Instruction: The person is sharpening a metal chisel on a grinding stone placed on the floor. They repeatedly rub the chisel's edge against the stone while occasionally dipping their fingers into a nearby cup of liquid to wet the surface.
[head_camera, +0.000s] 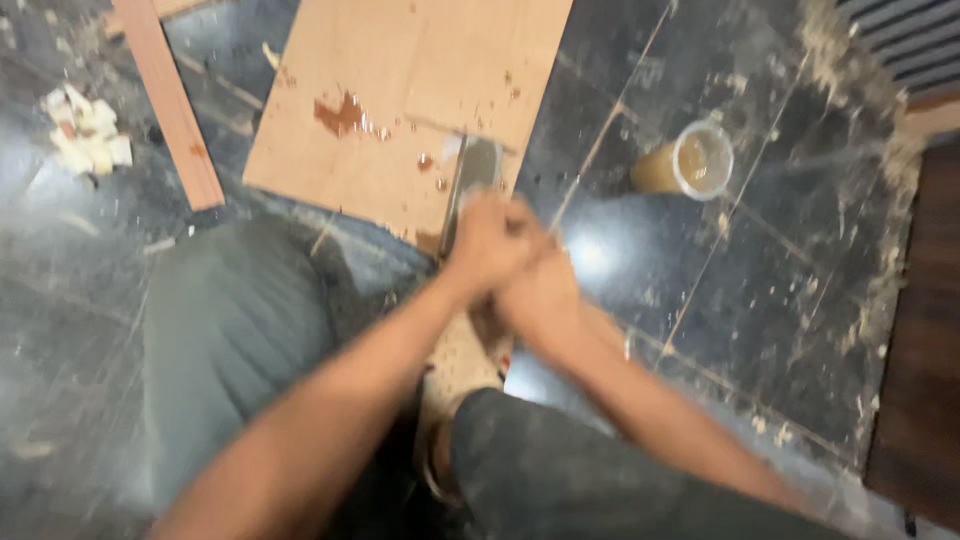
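Both hands are clasped together low on a flat grey metal tool (473, 185): your left hand (492, 243) wraps over the top, your right hand (540, 290) is pressed against it from below. The blur hides exactly how the fingers sit. That tool stands just beyond your knuckles, its far end resting on the near edge of the plywood board (400, 100), which lies on the dark floor (780, 300) ahead of you. It looks stiff and fairly heavy, so hold it low and firmly. Wet brown stains (345, 117) on the board may make it slippery. A plastic cup of amber liquid (690, 162) stands well right of your hands.
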